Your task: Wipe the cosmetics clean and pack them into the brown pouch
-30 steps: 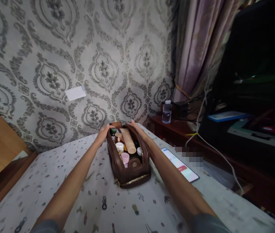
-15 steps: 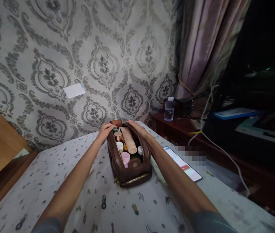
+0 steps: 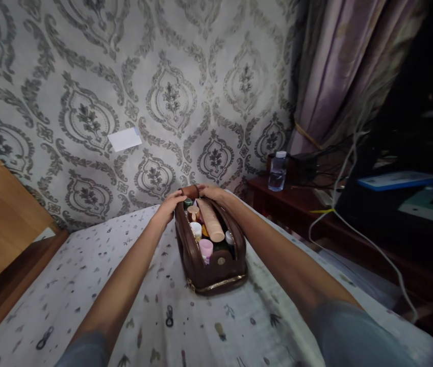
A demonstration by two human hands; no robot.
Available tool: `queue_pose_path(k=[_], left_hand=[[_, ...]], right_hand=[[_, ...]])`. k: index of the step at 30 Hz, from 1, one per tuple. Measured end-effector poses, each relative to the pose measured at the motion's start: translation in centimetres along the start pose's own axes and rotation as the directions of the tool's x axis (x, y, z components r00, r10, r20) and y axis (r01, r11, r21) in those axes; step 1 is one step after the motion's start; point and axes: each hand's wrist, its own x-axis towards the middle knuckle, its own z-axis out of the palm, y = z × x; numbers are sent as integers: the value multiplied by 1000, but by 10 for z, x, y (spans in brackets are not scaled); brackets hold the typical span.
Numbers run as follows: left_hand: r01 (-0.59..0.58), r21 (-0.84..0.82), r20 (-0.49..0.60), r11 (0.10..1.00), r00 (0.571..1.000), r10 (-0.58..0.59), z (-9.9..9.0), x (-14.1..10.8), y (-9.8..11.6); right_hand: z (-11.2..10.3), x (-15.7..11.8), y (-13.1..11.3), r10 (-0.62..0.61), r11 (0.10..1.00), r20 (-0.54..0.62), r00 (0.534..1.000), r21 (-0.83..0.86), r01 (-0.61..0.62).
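Note:
A brown leather bag [image 3: 216, 272] stands unzipped on the patterned bed sheet [image 3: 143, 316]. Inside it are a beige tube [image 3: 212, 224], a pink-capped container [image 3: 206, 248], a white-capped jar [image 3: 196, 230], an orange-brown cap [image 3: 193, 213] and a white cap [image 3: 230, 238]. My left hand [image 3: 170, 205] grips the far left rim of the bag, fingers bent over the edge. At the far right rim, beside the brown strap [image 3: 190, 192], my right hand [image 3: 213, 193] is closed on the bag's edge; its fingertips are partly hidden.
A clear bottle [image 3: 278, 172] stands on a dark red side table [image 3: 258, 189] at the right, with white cables [image 3: 373, 255] hanging nearby. A wooden board [image 3: 5, 219] is at the left. Behind the bed rises a patterned wall [image 3: 216, 92] with a white card [image 3: 124, 139].
The view has shifted, so the bag and room appear farther right. My right hand's fingers have moved inward toward the strap. The phone beside my right arm no longer shows.

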Motion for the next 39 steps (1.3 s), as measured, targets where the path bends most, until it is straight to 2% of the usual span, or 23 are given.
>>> queue_pose_path(k=[6, 14, 20, 25, 31, 39], left_hand=[[-32, -48, -19, 998, 999, 31, -1, 0, -3], [-37, -68, -18, 997, 999, 36, 0, 3, -6], [-73, -55, -26, 996, 997, 71, -2, 2, -7], [-152, -53, -7, 987, 988, 152, 1, -2, -5], [-177, -53, 24, 983, 984, 179, 8, 0, -4], [-209, 7, -38, 978, 977, 209, 5, -2, -7]], right_hand=[[-3, -10, 0, 26, 985, -78, 997, 173, -12], [1, -12, 1, 49, 950, -76, 996, 313, -23], [2, -12, 0, 65, 943, -60, 996, 331, -41], [4, -16, -5, 15, 939, -61, 998, 342, 7], [4, -22, -8, -21, 928, -81, 996, 369, 50], [5, -31, -17, -76, 915, -141, 987, 384, 125]])
